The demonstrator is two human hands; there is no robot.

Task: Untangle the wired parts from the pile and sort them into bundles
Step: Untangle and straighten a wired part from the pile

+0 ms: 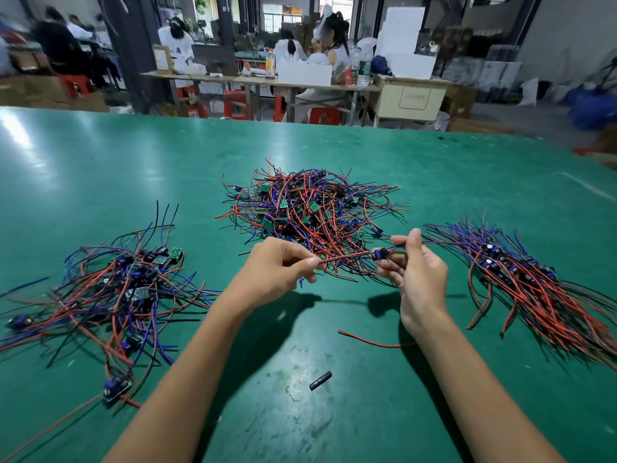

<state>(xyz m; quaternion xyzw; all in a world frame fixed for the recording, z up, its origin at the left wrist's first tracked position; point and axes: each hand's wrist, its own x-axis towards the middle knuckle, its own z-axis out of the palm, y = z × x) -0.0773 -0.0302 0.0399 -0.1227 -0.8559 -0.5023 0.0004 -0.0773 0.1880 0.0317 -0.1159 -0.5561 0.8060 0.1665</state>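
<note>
A big green desk is filling most of the frame. On the left side of the frame a loose bundle of wired parts is lying on the desk, with red, blue and black wires going every way and little boards mixed in.

Just right of that, near the middle of the frame, the left hand is pinching the red wires of one wired part between thumb and fingers. Those wires are stretching across to a small blue part in the air between the two hands. Behind the hands, in the upper middle of the frame, the tangled pile is sitting on the desk, full of red and blue wires and small green boards.

The right hand is gripping the blue wires of the same part, with its thumb sticking up and its fingers curled round them.

Lower down, a small black piece is lying on the desk, and a single red wire is lying near the right wrist.

On the right side of the frame a neater bundle is resting on the desk, its wires mostly lined up the same way
</note>
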